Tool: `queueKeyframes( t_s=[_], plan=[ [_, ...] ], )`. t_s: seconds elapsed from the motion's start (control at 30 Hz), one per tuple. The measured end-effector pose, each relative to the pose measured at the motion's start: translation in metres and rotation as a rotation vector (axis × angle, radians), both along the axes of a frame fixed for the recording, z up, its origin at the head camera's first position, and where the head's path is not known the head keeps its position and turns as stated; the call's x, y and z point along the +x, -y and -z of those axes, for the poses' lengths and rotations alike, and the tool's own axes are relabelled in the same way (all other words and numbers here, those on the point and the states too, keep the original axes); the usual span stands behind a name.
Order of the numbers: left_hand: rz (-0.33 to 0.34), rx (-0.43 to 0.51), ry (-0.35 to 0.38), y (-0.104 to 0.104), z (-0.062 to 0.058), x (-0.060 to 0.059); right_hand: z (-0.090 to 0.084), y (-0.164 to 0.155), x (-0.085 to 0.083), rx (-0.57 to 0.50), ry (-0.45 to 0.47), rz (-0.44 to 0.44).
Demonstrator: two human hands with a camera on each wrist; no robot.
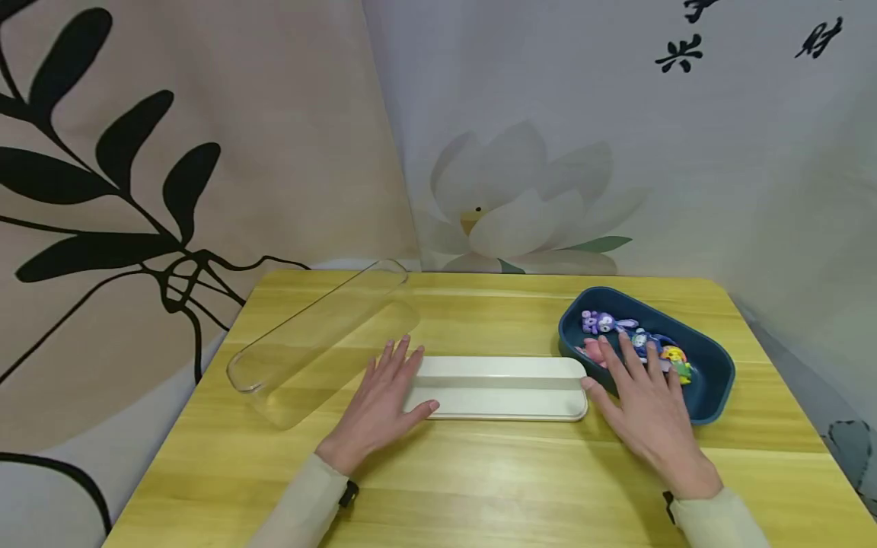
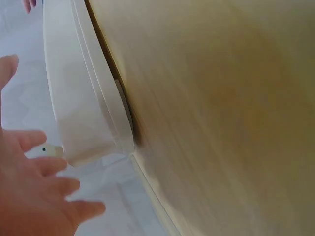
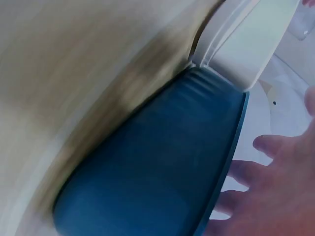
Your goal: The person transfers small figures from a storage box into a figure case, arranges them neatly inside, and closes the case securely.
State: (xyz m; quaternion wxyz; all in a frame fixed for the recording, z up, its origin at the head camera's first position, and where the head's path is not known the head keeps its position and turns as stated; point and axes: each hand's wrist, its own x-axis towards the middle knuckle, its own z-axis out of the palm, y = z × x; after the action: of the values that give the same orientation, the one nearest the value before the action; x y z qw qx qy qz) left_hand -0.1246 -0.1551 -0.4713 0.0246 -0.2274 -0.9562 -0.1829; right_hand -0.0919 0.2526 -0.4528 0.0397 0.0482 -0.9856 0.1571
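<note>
A long white tray [image 1: 503,387] lies flat in the middle of the yellow wooden table [image 1: 479,487]. My left hand [image 1: 384,399] rests open at the tray's left end, fingers straight, thumb touching its front edge. My right hand [image 1: 644,403] is open at the tray's right end, its fingers spread over the near rim of a dark blue tub [image 1: 712,373]. Small colourful toy figures [image 1: 617,327] lie inside the tub. The left wrist view shows the white tray [image 2: 83,113] beside my left hand [image 2: 34,191]. The right wrist view shows the blue tub [image 3: 157,182] against the tray's end.
A clear plastic cover [image 1: 322,339] lies on its side at the table's left, angled from the back towards the left edge. Patterned cloth hangs behind and to the left of the table. Bare wood runs along the front edge.
</note>
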Motion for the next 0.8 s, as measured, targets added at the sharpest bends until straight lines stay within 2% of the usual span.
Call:
queueKeyframes(
  t_s=[0.17, 0.3, 0.5, 0.8],
  plan=[
    [0.069, -0.005, 0.065, 0.004, 0.0, -0.002, -0.006, -0.012, -0.002, 0.0, 0.027, 0.021],
    [0.104, -0.035, 0.072, 0.007, 0.002, -0.004, -0.012, -0.024, -0.006, 0.0, 0.037, 0.023],
    [0.125, -0.036, 0.074, 0.012, 0.003, -0.003, -0.023, -0.039, -0.014, -0.041, 0.078, 0.022],
    [0.14, -0.043, 0.059, 0.011, 0.002, -0.004, -0.04, -0.045, -0.033, -0.132, 0.144, -0.062]
  ],
)
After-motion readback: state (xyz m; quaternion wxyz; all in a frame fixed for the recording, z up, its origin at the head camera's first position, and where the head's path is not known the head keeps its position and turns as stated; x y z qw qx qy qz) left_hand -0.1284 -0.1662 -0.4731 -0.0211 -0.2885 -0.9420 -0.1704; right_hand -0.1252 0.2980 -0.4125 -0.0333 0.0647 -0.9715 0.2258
